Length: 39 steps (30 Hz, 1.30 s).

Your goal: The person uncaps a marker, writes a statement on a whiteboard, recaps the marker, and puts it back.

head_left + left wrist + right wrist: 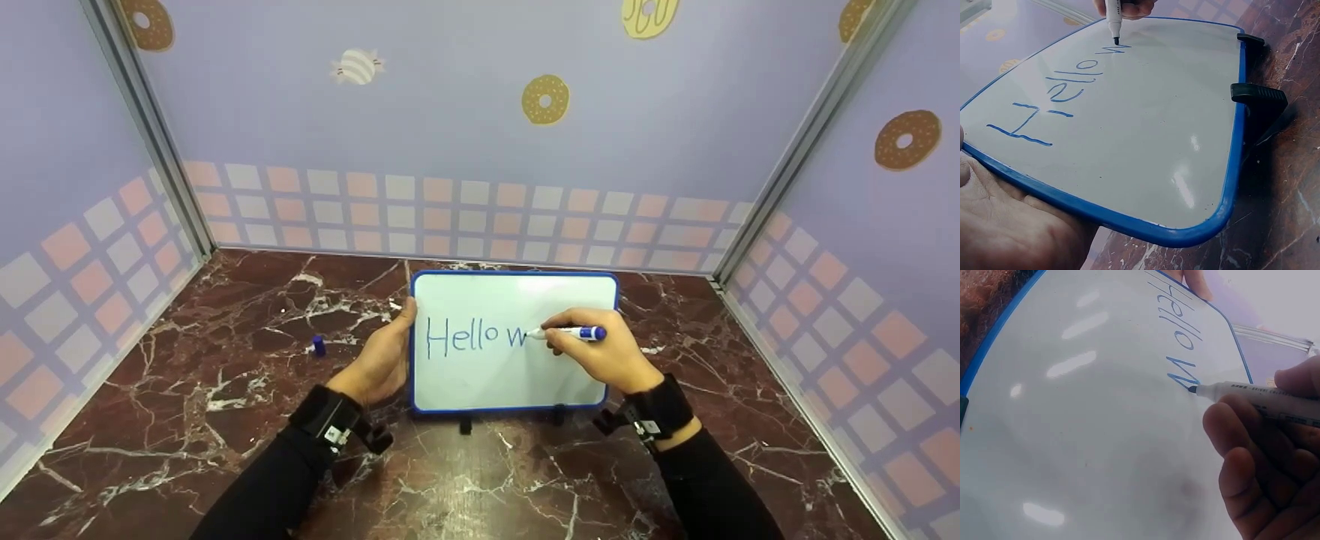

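A small whiteboard point(480, 382) with a blue frame stands propped up, leaning back. Blue handwriting point(476, 337) on it reads "Hello" followed by a "w". My left hand point(380, 364) grips the board's left edge, thumb at the frame and the other fingers hidden behind it. With my right hand point(604, 352) I pinch a white marker point(1241, 394) with a blue end. Its dark tip point(1116, 41) touches the board at the last stroke of the "w". Below the writing, the board's white surface point(1089, 455) shows glare spots.
A blue marker cap point(319, 346) stands on the dark red marble-patterned table point(225, 420), left of the board. Black feet point(1258, 95) support the board's lower edge. Lilac panels point(450, 135) with metal corner posts point(810, 142) enclose the back and sides.
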{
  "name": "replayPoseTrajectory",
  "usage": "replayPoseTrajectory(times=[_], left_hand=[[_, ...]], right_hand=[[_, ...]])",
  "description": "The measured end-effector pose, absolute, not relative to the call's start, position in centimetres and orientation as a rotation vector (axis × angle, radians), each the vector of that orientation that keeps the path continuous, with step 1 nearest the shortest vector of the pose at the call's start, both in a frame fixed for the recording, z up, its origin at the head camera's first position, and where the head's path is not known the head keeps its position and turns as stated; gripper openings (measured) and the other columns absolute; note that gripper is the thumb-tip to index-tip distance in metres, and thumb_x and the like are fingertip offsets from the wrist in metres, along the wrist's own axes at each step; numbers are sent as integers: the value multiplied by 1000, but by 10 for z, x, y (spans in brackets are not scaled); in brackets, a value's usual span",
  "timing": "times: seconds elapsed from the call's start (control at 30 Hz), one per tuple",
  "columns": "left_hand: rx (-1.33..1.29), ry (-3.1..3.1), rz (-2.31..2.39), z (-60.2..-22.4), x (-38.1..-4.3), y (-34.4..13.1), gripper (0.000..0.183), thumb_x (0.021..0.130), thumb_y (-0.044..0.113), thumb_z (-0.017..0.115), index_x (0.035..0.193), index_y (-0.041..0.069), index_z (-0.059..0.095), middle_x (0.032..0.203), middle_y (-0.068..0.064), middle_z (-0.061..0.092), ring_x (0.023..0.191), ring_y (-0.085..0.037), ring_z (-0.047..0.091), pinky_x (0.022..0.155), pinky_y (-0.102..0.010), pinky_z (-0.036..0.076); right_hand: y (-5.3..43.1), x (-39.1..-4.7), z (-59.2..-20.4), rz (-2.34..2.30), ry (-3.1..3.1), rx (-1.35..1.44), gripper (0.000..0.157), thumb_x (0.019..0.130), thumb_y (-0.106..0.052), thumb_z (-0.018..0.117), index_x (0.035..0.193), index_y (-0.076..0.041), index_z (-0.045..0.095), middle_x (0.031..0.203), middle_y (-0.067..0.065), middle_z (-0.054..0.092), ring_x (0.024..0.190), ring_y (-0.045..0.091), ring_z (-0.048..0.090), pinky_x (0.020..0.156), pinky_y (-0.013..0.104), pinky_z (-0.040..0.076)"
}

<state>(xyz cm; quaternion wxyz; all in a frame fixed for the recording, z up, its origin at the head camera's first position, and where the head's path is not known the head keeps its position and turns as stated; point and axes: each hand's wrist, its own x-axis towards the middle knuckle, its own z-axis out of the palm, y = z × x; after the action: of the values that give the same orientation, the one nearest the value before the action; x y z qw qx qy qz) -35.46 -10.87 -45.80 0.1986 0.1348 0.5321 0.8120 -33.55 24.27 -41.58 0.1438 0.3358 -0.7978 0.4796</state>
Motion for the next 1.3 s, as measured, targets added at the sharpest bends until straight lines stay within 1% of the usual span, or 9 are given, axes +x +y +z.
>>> replayPoseTrajectory(times=[0.2,0.43,0.6,0.8,0.9,1.13,1.3], left_hand=[[382,1482,2279,-459,-355,-108,76,115,68,34,169,15,41,141,-10,70,131,-30,65,106,-49,54],[382,1475,2277,-458,-355,-108,76,115,69,34,168,15,43,141,-11,70,130,-31,66,106,-51,55],[393,1489,2260,-459,-355,-109,76,115,69,33,170,17,39,144,-13,69,131,-33,65,107,-54,54],[407,1513,2252,-460,-354,-111,75,115,69,32,171,19,38,147,-14,68,131,-36,66,108,-57,53],[399,1526,2252,-461,-354,-111,75,115,69,32,171,20,38,146,-13,68,130,-35,67,108,-57,53],[375,1519,2273,-459,-355,-109,75,115,68,34,168,16,43,141,-10,71,130,-31,66,105,-50,54],[367,1511,2280,-459,-355,-108,75,115,69,35,166,15,46,140,-10,71,128,-30,66,104,-49,54]], right_hand=[[244,-336,-416,1363,-2254,983,9,103,-2,80,110,-3,85,91,5,83,76,25,79,72,26,64],[244,-338,-416,1349,-2242,976,9,103,-3,80,110,-4,86,92,4,83,76,24,78,72,25,63],[245,-338,-417,1339,-2236,980,9,104,-3,80,110,-5,86,92,3,83,76,24,78,72,25,63],[244,-338,-417,1354,-2230,993,10,104,-1,79,111,-4,85,92,6,83,77,25,79,73,26,64],[245,-337,-416,1371,-2234,989,10,104,-1,79,112,-3,85,93,5,83,77,25,79,73,27,64],[249,-337,-415,1397,-2221,991,11,103,0,78,111,-2,85,92,6,83,76,28,78,73,27,64],[252,-337,-414,1382,-2226,997,10,103,2,78,111,0,84,92,6,83,76,27,78,73,27,64]])
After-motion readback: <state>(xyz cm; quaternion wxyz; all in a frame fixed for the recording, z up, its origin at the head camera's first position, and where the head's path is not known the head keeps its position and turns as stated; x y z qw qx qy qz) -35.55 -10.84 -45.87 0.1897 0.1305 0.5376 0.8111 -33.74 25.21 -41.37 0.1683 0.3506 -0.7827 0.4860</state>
